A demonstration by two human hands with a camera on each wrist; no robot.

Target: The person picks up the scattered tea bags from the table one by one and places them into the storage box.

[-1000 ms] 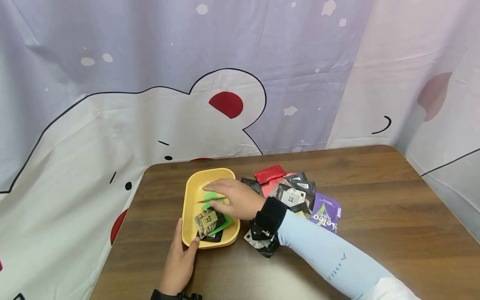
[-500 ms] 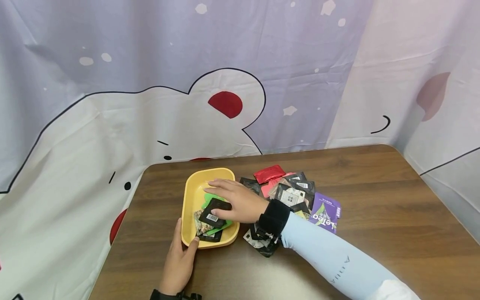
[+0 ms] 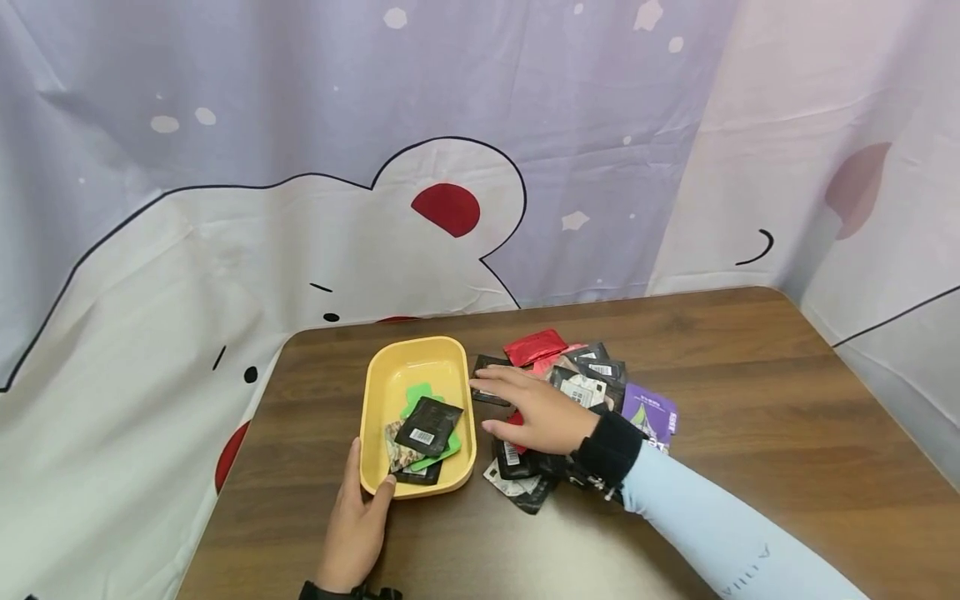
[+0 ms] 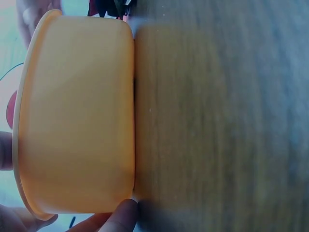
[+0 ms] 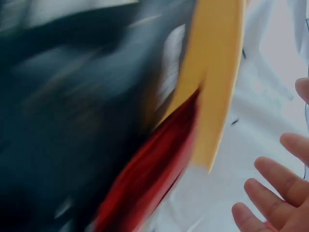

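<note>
The person is sorting small foil sachets from a loose pile into a yellow tray (image 3: pixel 390 379), which is sitting at the lower middle of the head view on the brown tabletop (image 3: pixel 750 400). The left hand (image 3: pixel 358 521) is bracing the tray's near corner, thumb hooked on the rim and fingers along the outer wall; the left wrist view shows fingertips (image 4: pixel 123 217) pressing the tray's side. Inside the tray a black sachet with a barcode (image 3: pixel 429 423) is lying on top of a green one (image 3: pixel 420 393) and a patterned one (image 3: pixel 399 454).

The right hand (image 3: pixel 536 410) is hovering over the pile of sachets (image 3: pixel 592 387) just right of the tray, fingers spread and straight, holding nothing. Its fingertips are reaching toward a dark sachet (image 3: pixel 487 382) at the pile's left edge; whether they are touching it cannot be told. The right wrist view is too blurred to help.

The step in hand looks like the reach for a fresh sachet. The next move is calling for a pinch on a single packet, since they are overlapping and slippery, then a short carry left over the tray rim.
</note>
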